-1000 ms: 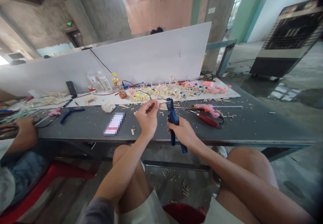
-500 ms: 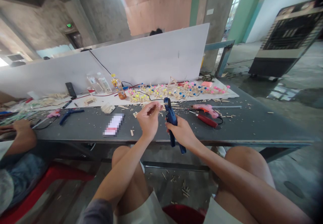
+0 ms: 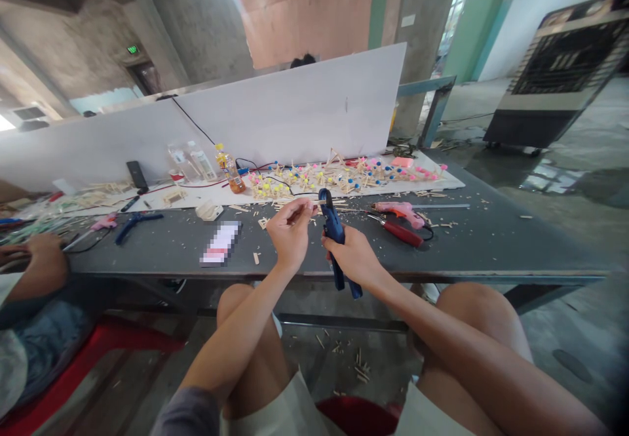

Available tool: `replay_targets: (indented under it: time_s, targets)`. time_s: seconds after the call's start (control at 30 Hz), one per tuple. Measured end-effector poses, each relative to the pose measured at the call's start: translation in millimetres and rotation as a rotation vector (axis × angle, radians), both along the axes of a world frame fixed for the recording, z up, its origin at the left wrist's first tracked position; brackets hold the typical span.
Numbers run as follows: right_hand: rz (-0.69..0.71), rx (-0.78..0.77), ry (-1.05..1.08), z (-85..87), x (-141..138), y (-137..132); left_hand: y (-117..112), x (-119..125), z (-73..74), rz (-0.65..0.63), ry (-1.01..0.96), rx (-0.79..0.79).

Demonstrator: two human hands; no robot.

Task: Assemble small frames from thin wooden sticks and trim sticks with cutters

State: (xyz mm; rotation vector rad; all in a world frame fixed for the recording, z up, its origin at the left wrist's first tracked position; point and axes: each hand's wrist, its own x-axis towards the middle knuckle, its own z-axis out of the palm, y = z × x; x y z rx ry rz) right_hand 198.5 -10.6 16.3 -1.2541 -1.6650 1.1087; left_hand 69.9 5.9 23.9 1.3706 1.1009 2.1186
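My right hand [image 3: 354, 257] grips a blue glue gun [image 3: 333, 225], its nozzle pointing up and away over the dark table's front edge [image 3: 442, 275]. My left hand [image 3: 289, 231] pinches a thin wooden stick [image 3: 319, 202] whose end meets the gun's tip. Both hands hover just above the table, over my knees.
A pink glue gun [image 3: 400, 210] and red-handled pliers [image 3: 399, 231] lie right of my hands. Stick figures with coloured beads [image 3: 339, 175] fill a white sheet [image 3: 452, 180] behind. A bottle [image 3: 232, 170], a second blue glue gun [image 3: 133, 221] and another person's hand [image 3: 42, 252] are at left.
Both hands and the glue gun stay nearly in place, shifting only slightly up with the view. The person's hand at left drew a little back.
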Motion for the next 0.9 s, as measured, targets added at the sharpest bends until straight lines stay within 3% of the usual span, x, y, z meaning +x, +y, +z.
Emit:
replay_targets:
  time_s: [0.37, 0.67, 0.9]
  targets:
    - [-0.093, 0.085, -0.161, -3.9, -6, 7, 7, -1, -3.3, -0.002, -0.024, 0.002]
    - [-0.114, 0.037, -0.286, -23.0, -22, 43, 38, -16, -23.4, 0.014, -0.126, -0.044]
    - [-0.153, -0.037, -0.221, -24.6, 12, 66, 51, -34, -38.1, -0.039, -0.098, -0.207]
